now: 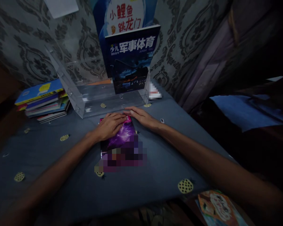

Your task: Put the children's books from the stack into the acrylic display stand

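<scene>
A purple book [121, 137] lies flat on the table, its lower part blurred out. My left hand [111, 125] rests palm down across the book's upper left, fingers stretched toward the right. At the book's top right corner, my right hand [141, 117] lies with its fingers extended, the tips close to those of the left. Just beyond both hands stands a clear acrylic book rack [113, 102]. A dark blue book with white Chinese lettering [133, 62] leans upright in its right part, in front of a taller blue picture book [126, 15].
A stack of books [46, 100] sits left of the rack. The table carries a grey-blue cloth [80, 175] with pineapple prints. Patterned wallpaper [188, 34] rises behind. An orange picture book [218, 207] lies below the table's near right edge. Blue material [245, 111] shows at right.
</scene>
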A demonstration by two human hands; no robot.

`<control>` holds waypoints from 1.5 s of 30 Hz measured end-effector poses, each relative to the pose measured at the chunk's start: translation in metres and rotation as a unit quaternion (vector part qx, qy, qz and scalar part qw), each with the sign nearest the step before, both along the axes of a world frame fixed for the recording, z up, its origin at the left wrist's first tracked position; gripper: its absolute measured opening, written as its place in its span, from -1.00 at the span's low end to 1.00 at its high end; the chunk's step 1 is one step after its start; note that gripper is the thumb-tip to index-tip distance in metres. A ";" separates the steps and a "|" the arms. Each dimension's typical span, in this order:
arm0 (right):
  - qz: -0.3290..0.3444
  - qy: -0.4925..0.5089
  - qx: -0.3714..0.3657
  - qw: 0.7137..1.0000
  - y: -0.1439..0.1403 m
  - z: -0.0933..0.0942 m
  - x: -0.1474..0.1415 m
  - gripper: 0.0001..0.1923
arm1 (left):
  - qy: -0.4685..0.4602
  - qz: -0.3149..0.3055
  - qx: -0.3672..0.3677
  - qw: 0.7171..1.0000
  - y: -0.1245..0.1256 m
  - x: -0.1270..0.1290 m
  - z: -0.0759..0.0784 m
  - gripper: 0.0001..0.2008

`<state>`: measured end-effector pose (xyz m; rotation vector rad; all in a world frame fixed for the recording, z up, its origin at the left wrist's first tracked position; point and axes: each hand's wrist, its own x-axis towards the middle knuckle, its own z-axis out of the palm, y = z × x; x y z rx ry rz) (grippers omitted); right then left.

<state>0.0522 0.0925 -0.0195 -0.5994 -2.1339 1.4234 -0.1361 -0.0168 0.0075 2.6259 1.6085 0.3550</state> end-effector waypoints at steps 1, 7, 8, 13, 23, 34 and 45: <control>-0.001 0.003 -0.003 1.000 0.001 -0.001 0.000 -0.63 | 0.002 -0.002 -0.003 1.000 0.000 0.002 0.000 -0.60; 0.000 0.011 0.000 1.000 0.002 -0.004 -0.001 -0.64 | 0.008 -0.018 -0.026 0.999 -0.004 0.014 0.001 -0.48; -0.001 0.011 0.003 1.000 0.001 -0.004 -0.001 -0.64 | 0.007 -0.020 -0.030 0.999 -0.006 0.016 0.001 -0.47; 0.009 0.004 0.012 1.000 -0.001 -0.001 0.000 -0.63 | -0.007 -0.044 -0.040 0.998 -0.018 0.020 0.002 -0.50; -0.005 -0.005 0.078 0.997 -0.002 -0.002 -0.001 -0.62 | -0.022 -0.095 -0.070 0.993 -0.054 0.039 0.006 -0.50; -0.005 -0.012 0.129 0.992 -0.005 -0.003 -0.002 -0.61 | -0.020 -0.129 -0.112 0.985 -0.094 0.056 0.011 -0.39; 0.006 -0.126 0.305 0.944 -0.021 -0.012 -0.002 -0.48 | -0.050 -0.102 -0.057 0.992 -0.112 0.034 0.004 -0.57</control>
